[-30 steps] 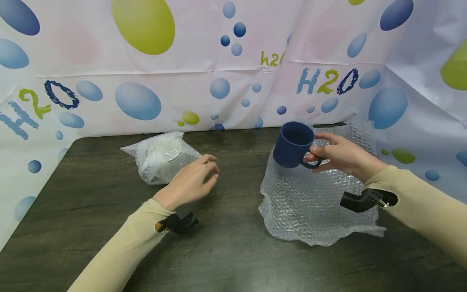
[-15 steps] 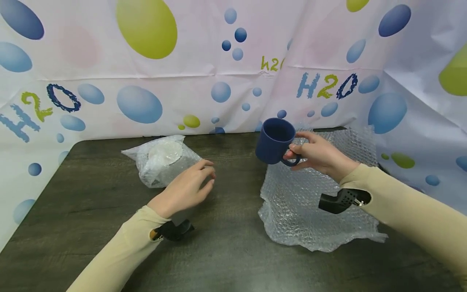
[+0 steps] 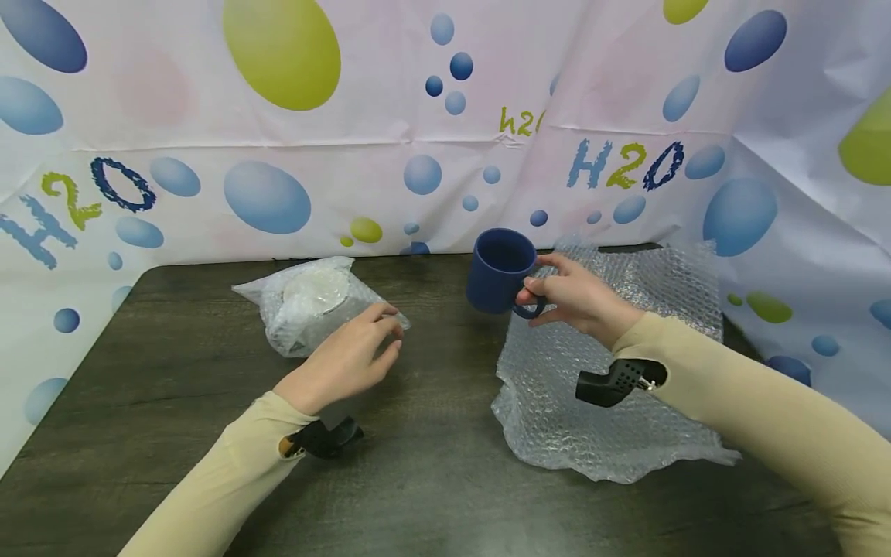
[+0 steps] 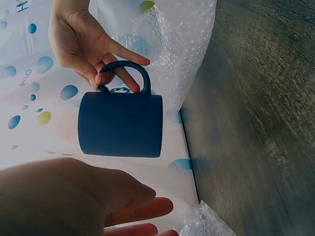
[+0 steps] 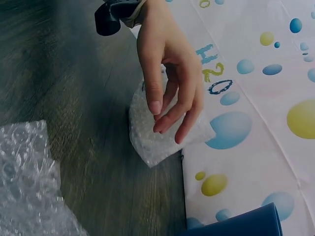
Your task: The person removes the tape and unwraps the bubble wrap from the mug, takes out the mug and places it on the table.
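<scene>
A dark blue mug (image 3: 496,275) is held up by its handle in my right hand (image 3: 574,294), between thumb and fingers. In the left wrist view the mug (image 4: 120,125) hangs above the table level, its handle toward the right hand (image 4: 91,46). My left hand (image 3: 348,356) hovers with loosely bent fingers and nothing in them, in front of a bubble-wrapped bundle (image 3: 306,298) at the back left. In the right wrist view that bundle (image 5: 147,132) shows behind the left hand (image 5: 172,73). Only the mug's edge (image 5: 246,221) shows there.
A sheet of bubble wrap (image 3: 592,410) lies spread on the right of the dark wooden table (image 3: 418,464), partly under the right arm. A white printed backdrop (image 3: 376,186) rises at the table's back edge. Each wrist carries a black camera mount (image 3: 612,384).
My right hand has carried the mug leftward, off from over the bubble wrap sheet toward the middle. My left hand has drifted slightly left and toward me. The wrapped bundle stays in place.
</scene>
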Available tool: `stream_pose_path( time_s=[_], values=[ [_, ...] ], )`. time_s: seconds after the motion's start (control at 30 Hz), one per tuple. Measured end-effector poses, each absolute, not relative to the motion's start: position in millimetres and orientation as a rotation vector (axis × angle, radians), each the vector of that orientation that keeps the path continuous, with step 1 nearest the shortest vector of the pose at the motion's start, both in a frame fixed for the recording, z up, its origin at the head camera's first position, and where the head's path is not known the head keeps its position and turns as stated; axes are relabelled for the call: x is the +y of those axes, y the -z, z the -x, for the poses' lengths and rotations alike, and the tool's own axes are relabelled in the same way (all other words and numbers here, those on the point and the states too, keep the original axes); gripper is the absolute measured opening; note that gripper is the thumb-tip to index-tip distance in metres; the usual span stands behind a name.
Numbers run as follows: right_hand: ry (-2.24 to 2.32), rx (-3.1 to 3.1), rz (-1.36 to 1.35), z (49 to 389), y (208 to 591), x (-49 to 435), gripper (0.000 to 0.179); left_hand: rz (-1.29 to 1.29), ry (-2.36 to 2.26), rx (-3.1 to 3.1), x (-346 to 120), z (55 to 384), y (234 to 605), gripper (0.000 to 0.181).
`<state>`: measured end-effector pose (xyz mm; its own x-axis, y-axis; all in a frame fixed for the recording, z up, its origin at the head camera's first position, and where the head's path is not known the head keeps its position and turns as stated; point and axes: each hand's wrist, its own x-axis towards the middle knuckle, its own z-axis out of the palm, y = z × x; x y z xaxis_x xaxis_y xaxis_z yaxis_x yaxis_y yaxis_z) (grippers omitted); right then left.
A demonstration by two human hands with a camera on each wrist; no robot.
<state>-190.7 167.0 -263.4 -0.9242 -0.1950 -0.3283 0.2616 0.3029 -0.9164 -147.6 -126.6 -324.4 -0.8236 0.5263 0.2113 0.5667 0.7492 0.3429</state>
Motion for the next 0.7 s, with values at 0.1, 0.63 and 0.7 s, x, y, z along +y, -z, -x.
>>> stream_pose_path(
  time_s=[0.1, 0.63, 0.7],
  values=[
    [1.666, 2.17, -0.078, 191.4, 265.6, 161.7, 0.062, 0.873, 0.608, -2.847, -128.0, 147.0, 323.2, 0.014],
    [1.795, 2.056, -0.192, 197.6, 284.2, 137.2, 0.062, 0.862, 0.591, -2.828, -134.3, 146.0, 326.7, 0.012],
    [1.798, 2.053, -0.198, 198.4, 287.4, 134.5, 0.062, 0.857, 0.594, -2.829, -135.5, 145.7, 326.6, 0.012]
  ],
)
